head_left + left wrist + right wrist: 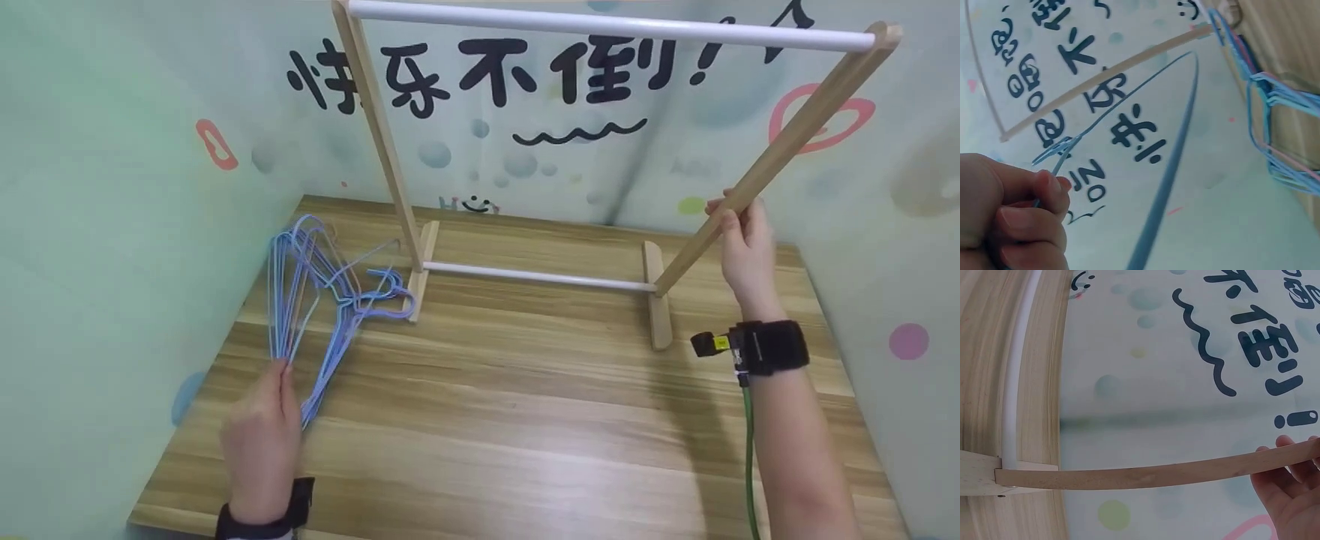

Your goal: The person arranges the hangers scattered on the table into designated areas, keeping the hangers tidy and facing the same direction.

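While my left hand (262, 435) pinches at least one thin blue wire hanger (1168, 169) between thumb and fingers, my right hand (750, 251) grips the right upright (786, 150) of a pale wooden rack with white rods. The rack stands assembled toward the back of the brown wood-grain table (525, 427); the tangled bundle of blue, purplish and pinkish wire hangers (280, 315) lies left, its hooks by the left foot (424, 289). I judge this an early stage: the frame is up, the hangers remain bunched, and none hangs from the upper white rod (611, 25). I count one rack, two uprights, two rods, two feet; the hangers are several, too tangled to number exactly.
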Available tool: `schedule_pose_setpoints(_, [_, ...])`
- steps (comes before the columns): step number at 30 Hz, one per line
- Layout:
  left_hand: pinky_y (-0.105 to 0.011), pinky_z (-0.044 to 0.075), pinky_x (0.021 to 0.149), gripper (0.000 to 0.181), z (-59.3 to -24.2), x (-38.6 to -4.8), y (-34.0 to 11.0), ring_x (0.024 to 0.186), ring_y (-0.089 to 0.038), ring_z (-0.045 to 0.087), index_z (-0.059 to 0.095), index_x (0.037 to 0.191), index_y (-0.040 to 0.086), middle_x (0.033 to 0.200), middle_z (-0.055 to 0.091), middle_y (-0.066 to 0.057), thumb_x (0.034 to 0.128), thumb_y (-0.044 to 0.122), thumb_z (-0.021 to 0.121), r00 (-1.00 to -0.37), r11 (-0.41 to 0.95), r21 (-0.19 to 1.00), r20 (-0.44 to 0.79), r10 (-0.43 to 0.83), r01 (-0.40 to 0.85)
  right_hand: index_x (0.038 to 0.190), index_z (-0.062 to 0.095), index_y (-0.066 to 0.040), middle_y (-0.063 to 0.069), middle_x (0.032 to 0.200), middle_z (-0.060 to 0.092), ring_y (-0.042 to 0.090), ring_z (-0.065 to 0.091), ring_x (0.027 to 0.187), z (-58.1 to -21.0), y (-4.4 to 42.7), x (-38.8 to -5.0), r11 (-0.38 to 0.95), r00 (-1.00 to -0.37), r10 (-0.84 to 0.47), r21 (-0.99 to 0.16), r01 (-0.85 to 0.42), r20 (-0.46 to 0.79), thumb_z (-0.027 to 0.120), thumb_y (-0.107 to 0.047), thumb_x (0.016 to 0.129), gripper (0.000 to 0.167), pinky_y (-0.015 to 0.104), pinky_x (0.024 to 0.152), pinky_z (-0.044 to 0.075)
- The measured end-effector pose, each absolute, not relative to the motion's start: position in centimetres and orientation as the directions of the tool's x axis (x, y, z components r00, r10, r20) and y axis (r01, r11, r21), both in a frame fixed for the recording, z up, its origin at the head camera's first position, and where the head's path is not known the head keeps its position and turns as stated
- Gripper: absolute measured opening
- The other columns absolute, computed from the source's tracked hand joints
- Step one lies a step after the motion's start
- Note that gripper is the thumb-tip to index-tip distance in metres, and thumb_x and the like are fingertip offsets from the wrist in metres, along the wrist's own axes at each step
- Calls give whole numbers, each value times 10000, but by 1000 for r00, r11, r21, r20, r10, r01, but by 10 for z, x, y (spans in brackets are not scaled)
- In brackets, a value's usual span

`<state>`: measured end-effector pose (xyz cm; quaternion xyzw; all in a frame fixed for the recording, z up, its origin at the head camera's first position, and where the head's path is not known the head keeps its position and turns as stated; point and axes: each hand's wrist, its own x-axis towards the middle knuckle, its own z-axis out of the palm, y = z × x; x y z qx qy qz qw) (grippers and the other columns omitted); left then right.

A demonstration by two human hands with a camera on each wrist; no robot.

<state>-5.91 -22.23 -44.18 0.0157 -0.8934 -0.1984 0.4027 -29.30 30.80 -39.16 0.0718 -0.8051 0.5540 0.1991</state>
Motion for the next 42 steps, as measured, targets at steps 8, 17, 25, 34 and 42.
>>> schedule_pose_setpoints(8, [-406, 427, 347, 143, -416, -47, -211, 483, -315, 576, 643, 994, -111, 804, 661, -248, 862, -55, 641, -706, 917, 356, 696, -132, 180, 1320, 471, -76, 175, 1185, 569, 188, 534, 1128, -394, 311, -295, 397, -906, 122, -857, -330, 405, 411, -174, 1030, 312, 316, 972, 408])
schedule_pose_setpoints(17, [-407, 442, 364, 148, -396, -35, -200, 494, -295, 592, 662, 990, -81, 769, 671, -202, 850, -38, 671, -751, 909, 369, 651, -106, 191, 1335, 467, -74, 155, 1160, 569, 209, 532, 1115, -395, 313, -296, 409, -912, 111, -854, -320, 395, 409, -165, 1033, 321, 324, 973, 400])
schedule_pose_setpoints(25, [-442, 485, 442, 127, -382, -37, -188, 580, -298, 638, 679, 971, -74, 818, 689, -193, 852, -29, 680, -754, 872, 435, 644, -129, 222, 1336, 466, -79, 167, 1141, 569, 201, 540, 1085, -395, 313, -296, 427, -911, 114, -847, -316, 397, 411, -214, 1031, 338, 303, 937, 397])
schedule_pose_setpoints(34, [-265, 523, 581, 114, -353, -68, -172, 640, -317, 658, 678, 968, -116, 831, 688, -224, 868, -78, 640, -614, 818, 485, 759, -216, 311, 1320, 477, -86, 150, 1130, 573, 209, 547, 1073, -393, 312, -297, 433, -911, 118, -846, -310, 394, 420, -217, 1030, 323, 313, 926, 415])
schedule_pose_setpoints(42, [-51, 404, 637, 154, -329, -98, -162, 593, -231, 595, 673, 1025, -104, 826, 681, -199, 920, -20, 597, -568, 763, 547, 768, -295, 344, 1318, 471, -77, 142, 1131, 572, 206, 550, 1077, -394, 312, -297, 452, -907, 109, -833, -318, 406, 432, -252, 1023, 345, 330, 938, 427])
